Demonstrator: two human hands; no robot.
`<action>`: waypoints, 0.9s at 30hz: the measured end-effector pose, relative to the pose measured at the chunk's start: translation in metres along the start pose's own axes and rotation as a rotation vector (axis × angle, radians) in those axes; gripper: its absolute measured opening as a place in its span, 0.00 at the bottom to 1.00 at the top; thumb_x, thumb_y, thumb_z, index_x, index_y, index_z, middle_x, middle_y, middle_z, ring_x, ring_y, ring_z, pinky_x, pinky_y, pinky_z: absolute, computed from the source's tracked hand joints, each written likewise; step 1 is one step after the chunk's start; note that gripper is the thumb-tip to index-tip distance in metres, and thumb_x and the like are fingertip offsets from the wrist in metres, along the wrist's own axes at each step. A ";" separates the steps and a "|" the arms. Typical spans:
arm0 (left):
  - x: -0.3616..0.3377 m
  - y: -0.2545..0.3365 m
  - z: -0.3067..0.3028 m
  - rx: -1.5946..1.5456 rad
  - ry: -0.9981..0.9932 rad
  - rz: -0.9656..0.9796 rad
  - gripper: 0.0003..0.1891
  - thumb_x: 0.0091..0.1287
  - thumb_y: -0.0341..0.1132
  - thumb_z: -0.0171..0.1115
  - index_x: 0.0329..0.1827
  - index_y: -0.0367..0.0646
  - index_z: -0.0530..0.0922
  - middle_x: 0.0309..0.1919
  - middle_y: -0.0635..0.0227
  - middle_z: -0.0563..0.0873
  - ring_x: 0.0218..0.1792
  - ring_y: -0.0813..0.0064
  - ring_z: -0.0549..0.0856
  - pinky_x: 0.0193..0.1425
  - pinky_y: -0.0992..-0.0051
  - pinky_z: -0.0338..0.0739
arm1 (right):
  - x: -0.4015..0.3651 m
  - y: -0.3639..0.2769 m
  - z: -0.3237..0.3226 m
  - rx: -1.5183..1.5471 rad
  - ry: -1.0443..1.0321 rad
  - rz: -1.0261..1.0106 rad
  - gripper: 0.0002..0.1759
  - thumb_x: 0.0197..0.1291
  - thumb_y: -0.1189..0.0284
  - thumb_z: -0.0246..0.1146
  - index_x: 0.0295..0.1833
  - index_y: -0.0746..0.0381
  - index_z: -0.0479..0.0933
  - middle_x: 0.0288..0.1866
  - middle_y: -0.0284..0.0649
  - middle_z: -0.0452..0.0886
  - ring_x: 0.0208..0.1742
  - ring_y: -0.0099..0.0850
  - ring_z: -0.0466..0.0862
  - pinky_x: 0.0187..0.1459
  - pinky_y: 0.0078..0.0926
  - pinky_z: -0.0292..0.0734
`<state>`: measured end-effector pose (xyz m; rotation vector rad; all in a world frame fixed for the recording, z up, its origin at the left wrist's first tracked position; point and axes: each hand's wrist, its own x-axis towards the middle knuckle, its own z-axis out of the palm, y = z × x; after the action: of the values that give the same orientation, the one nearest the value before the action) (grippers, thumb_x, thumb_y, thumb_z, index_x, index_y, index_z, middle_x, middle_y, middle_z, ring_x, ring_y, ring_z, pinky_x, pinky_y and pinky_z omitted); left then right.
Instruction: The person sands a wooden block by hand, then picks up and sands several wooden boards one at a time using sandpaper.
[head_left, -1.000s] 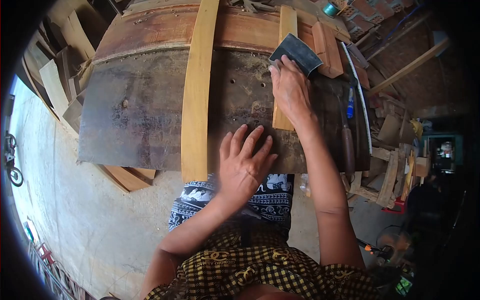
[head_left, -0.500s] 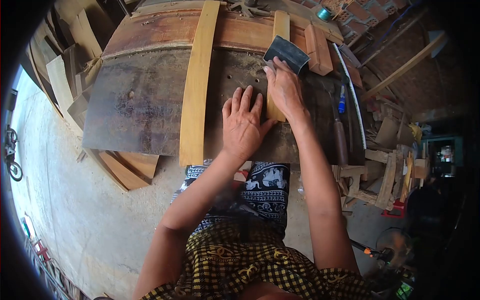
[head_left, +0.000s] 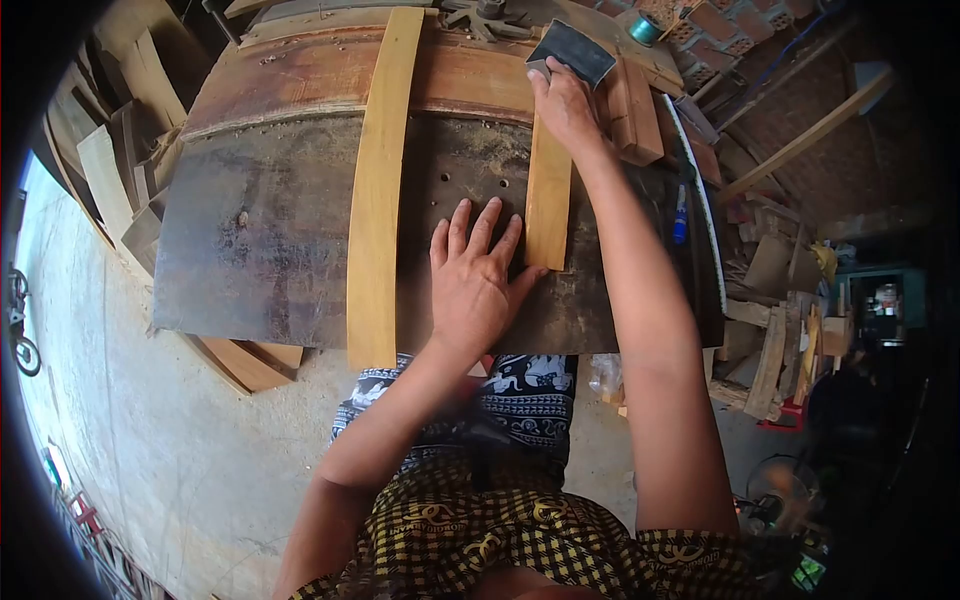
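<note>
My right hand [head_left: 568, 105] grips a dark grey piece of sandpaper [head_left: 573, 55], apparently wrapped round a block, over the far end of a short yellowish wooden strip [head_left: 549, 210]. The fingers curl over its near edge. My left hand [head_left: 473, 280] lies flat on the dark worktop [head_left: 260, 230], fingers spread, its thumb touching the near end of that strip. Left of this hand, a longer wooden strip [head_left: 376, 200] runs from the far side to past the worktop's near edge.
Reddish wooden blocks [head_left: 633, 115] sit right of the sandpaper. A blue marker [head_left: 681, 213] lies near the right edge. A metal star-shaped piece [head_left: 488, 18] and a teal spool [head_left: 645, 28] are at the back. Scrap boards [head_left: 105, 180] lean at left; offcuts [head_left: 770, 350] pile up at right.
My right hand has slid the sandpaper away from me along the short strip. My left hand stays flat by the strip's near end. The view has shifted slightly.
</note>
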<state>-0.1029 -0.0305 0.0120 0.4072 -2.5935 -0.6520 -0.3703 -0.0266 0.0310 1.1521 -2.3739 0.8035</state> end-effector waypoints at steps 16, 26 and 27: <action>0.005 0.003 -0.007 -0.067 -0.087 -0.072 0.33 0.61 0.50 0.70 0.69 0.51 0.77 0.73 0.62 0.70 0.76 0.53 0.62 0.79 0.52 0.53 | -0.066 -0.028 -0.036 0.026 -0.073 0.001 0.22 0.76 0.65 0.52 0.58 0.73 0.79 0.64 0.62 0.77 0.68 0.59 0.75 0.70 0.44 0.69; 0.003 0.002 -0.007 -0.101 -0.051 -0.078 0.33 0.59 0.49 0.72 0.69 0.50 0.77 0.72 0.63 0.70 0.76 0.55 0.62 0.80 0.53 0.53 | -0.001 0.010 0.003 -0.031 -0.090 -0.078 0.22 0.73 0.67 0.51 0.59 0.74 0.77 0.66 0.64 0.74 0.69 0.60 0.73 0.73 0.46 0.65; 0.002 0.002 -0.008 -0.112 -0.053 -0.084 0.33 0.59 0.49 0.72 0.69 0.50 0.77 0.72 0.63 0.70 0.76 0.55 0.62 0.80 0.53 0.53 | -0.025 -0.006 -0.013 -0.050 -0.122 -0.100 0.21 0.74 0.69 0.51 0.60 0.74 0.77 0.68 0.63 0.74 0.70 0.59 0.72 0.73 0.45 0.65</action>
<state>-0.1014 -0.0326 0.0197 0.4707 -2.5856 -0.8432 -0.3494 -0.0072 0.0288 1.3220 -2.3971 0.6537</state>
